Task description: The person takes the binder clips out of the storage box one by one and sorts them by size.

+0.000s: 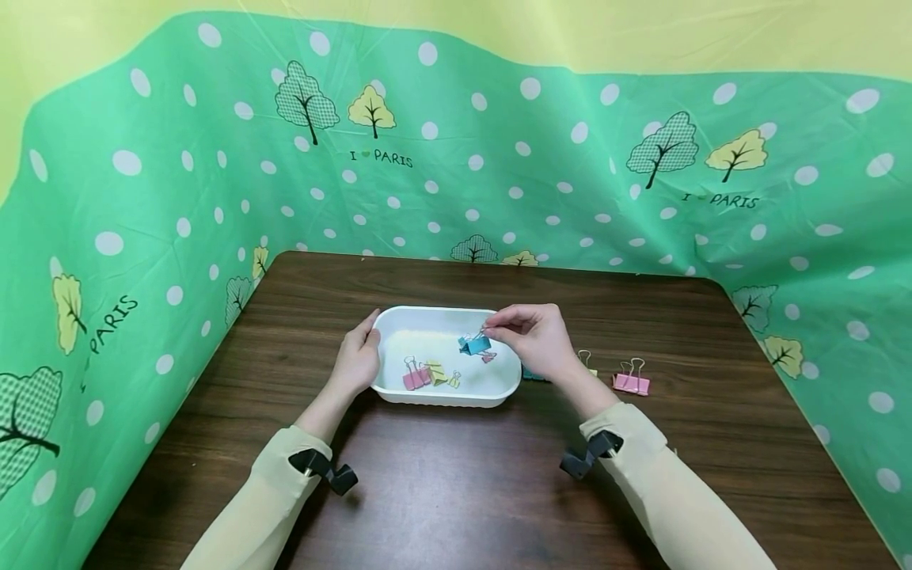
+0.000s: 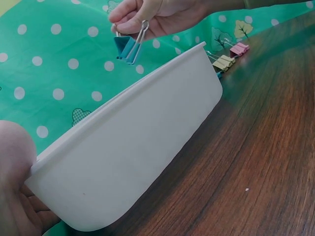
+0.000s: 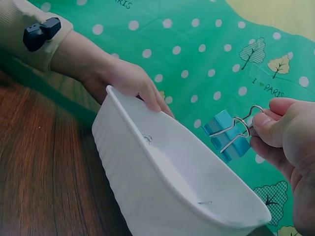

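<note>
A white plastic tray point(image 1: 446, 400) sits on the table, and my left hand point(image 1: 358, 358) grips its left end, thumb at the rim and fingers against the outer wall. Over the right part of the tray, my right hand point(image 1: 534, 336) pinches a blue binder clip point(image 3: 226, 135) by its wire handles. The clip's body hangs below the fingertips, above the rim in the left wrist view. Inside the tray lie a pink binder clip point(image 1: 416, 378), a yellow binder clip point(image 1: 436, 373), a small yellow clip point(image 1: 454, 380) and a small pink clip point(image 1: 488, 358).
Right of the tray, a pink binder clip point(image 1: 631, 383) and a yellow binder clip point(image 2: 224, 63) stand on the dark wooden table point(image 1: 456, 483). A teal clip point(image 1: 532, 374) is partly hidden beneath my right hand. Green dotted cloth point(image 1: 399, 198) hangs behind the table and along its sides.
</note>
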`<state>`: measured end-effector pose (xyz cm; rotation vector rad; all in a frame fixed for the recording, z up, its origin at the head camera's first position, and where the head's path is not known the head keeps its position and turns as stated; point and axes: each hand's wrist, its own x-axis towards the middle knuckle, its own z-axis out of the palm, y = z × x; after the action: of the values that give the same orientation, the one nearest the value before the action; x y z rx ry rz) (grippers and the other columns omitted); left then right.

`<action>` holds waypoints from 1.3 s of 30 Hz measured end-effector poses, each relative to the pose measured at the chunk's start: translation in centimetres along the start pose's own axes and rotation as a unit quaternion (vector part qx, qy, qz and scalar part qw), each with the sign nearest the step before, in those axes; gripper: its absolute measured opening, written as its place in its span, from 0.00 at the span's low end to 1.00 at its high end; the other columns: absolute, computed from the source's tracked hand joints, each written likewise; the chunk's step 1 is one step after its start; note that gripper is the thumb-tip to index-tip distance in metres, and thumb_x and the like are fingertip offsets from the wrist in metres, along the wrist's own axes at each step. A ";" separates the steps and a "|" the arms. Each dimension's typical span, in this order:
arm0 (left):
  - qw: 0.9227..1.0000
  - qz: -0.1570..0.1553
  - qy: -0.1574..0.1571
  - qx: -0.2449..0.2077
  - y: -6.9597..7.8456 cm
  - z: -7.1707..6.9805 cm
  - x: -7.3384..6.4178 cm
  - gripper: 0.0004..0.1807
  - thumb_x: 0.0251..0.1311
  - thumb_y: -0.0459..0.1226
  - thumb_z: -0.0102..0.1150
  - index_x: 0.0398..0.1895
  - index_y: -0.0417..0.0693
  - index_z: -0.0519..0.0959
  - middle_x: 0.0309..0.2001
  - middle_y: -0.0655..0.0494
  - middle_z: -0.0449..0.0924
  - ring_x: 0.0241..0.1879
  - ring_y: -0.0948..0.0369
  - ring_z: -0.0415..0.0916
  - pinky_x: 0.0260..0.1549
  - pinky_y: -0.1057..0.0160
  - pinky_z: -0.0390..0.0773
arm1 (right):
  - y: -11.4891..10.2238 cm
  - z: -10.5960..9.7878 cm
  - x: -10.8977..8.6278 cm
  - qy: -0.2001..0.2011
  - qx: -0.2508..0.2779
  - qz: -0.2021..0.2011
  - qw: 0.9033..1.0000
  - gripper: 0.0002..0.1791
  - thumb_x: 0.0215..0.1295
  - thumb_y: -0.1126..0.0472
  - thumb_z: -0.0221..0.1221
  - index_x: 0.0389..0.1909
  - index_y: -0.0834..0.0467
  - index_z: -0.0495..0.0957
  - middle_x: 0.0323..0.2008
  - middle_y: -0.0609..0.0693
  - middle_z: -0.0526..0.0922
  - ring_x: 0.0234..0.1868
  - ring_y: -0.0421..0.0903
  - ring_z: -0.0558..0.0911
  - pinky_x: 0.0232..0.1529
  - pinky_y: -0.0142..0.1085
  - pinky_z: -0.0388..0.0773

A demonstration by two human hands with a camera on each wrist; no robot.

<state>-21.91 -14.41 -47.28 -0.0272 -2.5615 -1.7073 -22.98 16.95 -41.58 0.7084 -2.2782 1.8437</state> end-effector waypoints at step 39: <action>1.000 -0.005 -0.008 0.004 0.2 -0.1 -0.2 0.28 0.83 0.35 0.35 0.82 0.36 0.60 0.79 0.41 0.61 0.79 0.47 0.55 0.78 0.48 0.53 | 2.4 -6.4 -5.7 -0.047 0.048 -0.037 0.997 0.07 0.58 0.81 0.70 0.36 0.70 0.89 0.35 0.63 0.89 0.37 0.48 0.90 0.36 0.35 0.88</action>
<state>-21.75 -14.40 -47.08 -0.0292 -2.5830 -1.7081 -20.18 24.97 -44.35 0.8983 -2.1978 1.9364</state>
